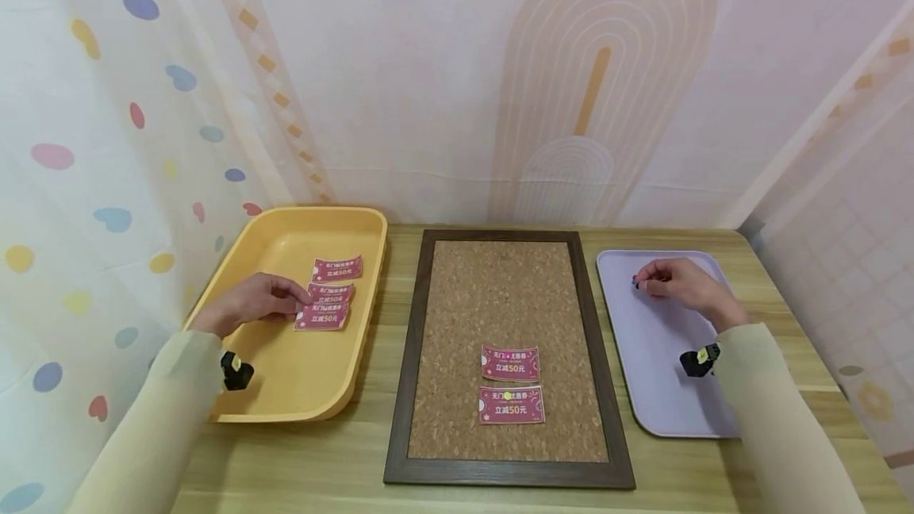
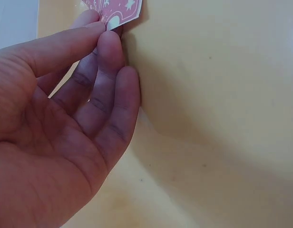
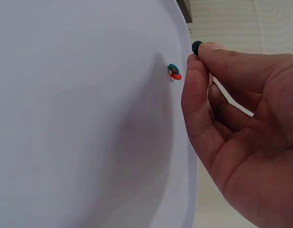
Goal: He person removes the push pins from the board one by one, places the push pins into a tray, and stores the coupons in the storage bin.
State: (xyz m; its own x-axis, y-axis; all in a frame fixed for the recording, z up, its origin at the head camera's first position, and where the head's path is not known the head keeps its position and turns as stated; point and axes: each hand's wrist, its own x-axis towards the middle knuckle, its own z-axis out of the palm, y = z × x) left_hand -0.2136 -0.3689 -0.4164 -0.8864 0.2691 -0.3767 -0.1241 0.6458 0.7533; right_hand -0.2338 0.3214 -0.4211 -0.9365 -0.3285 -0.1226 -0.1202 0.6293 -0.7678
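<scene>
Coupons (image 1: 511,407) made of pink paper are in two places: two on the cork board (image 1: 514,284) and three in the yellow tray (image 1: 286,375). Nearest on the board, one has a round yellow pin (image 1: 508,396) near its top. The coupon just behind it has a small pink pin (image 1: 508,356) there too. I think the pins hold the paper so it can't slide. A dark frame (image 1: 510,473) goes all around the cork.

Over on the left, the left hand (image 1: 253,301) is in the yellow tray. Its thumb and finger pinch a coupon's corner, maybe because thin paper is easiest to grab by its edge. I can't tell if it is the middle or the front one.

Over on the right, the right hand (image 1: 681,285) is above the back part of the purple tray (image 1: 653,379). Its thumb and fingertips squeeze a dark pin (image 3: 197,48) by its round head, perhaps to stay away from the sharp end, which I can't see. A teal pin (image 3: 173,68) and a red pin (image 3: 177,76) lie close together in that tray. Its rim probably stops pins rolling off.

Farthest back, a patterned cloth (image 1: 428,101) hangs behind the table (image 1: 378,387).
</scene>
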